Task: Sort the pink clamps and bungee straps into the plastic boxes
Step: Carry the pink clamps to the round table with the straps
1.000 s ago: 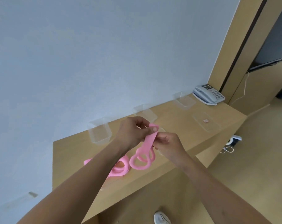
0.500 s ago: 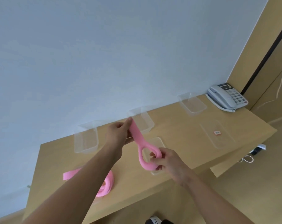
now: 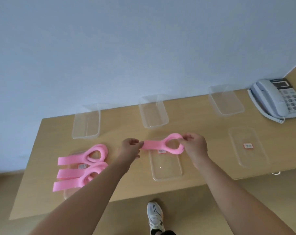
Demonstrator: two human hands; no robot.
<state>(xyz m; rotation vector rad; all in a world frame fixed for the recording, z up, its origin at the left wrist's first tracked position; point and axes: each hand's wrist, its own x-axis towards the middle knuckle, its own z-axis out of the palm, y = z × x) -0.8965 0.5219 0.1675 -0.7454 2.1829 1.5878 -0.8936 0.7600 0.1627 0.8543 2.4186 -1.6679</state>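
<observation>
Pink straps [image 3: 82, 165] lie piled on a clear lid [image 3: 70, 192] near the surface's [image 3: 33, 192] left edge. The left grip [image 3: 129, 149] pinches the flat end of a held strap [image 3: 160, 145], and the right grip [image 3: 195, 148] pinches its loop, above the middle lid [image 3: 166, 168]. Clear boxes [image 3: 144, 114] line the far edge.

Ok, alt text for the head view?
A pink looped strap is held level above a wooden table: the left hand pinches its flat end, the right hand grips its loop. More pink straps lie piled at the left, three clear plastic boxes line the wall, and a desk phone sits at the far right.
</observation>
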